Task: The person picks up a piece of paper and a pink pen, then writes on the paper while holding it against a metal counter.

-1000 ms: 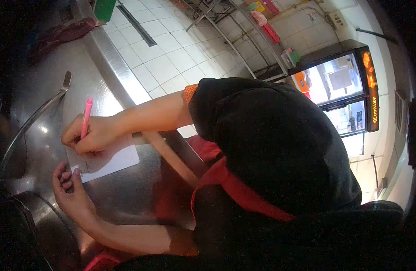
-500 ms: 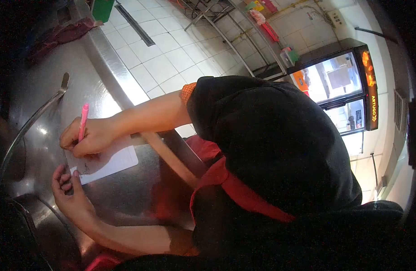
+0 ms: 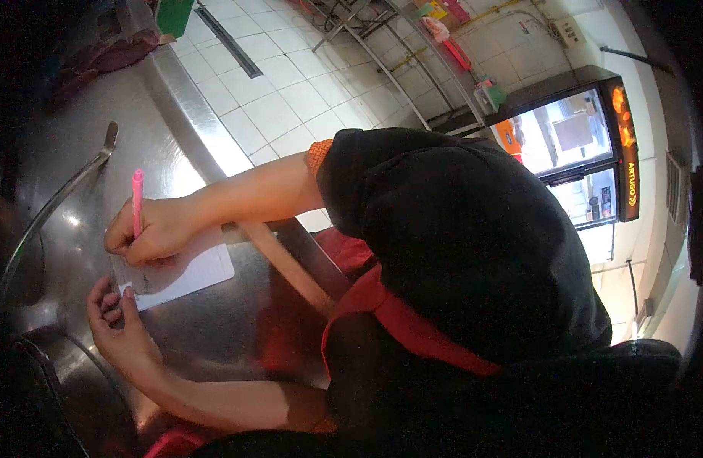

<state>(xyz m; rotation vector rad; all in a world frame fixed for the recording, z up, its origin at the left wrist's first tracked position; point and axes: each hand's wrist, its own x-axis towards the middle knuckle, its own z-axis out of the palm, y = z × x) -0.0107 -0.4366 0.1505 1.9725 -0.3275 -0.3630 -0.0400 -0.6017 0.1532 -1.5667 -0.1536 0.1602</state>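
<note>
My right hand [image 3: 157,227] is closed around a pink pen [image 3: 138,200], which stands nearly upright with its tip hidden by the fingers. Under that hand lies a white sheet of paper [image 3: 203,273], apparently lined, with small dark handwriting near its lower left part. My left hand [image 3: 122,328] rests beside the lower left corner of the paper. Its thumb touches the corner, and the other fingers are loosely curled, apart from the thumb.
The paper lies on a shiny steel counter [image 3: 206,336]. A curved metal strip [image 3: 58,195] runs along the left, and a dark reddish cloth-like bundle [image 3: 111,61] sits at the upper left. Beyond are floor tiles [image 3: 283,99] and a lit display fridge [image 3: 569,137].
My right hand has shifted slightly to the right over the paper, and the pen now stands more upright. The left hand and paper stay in place.
</note>
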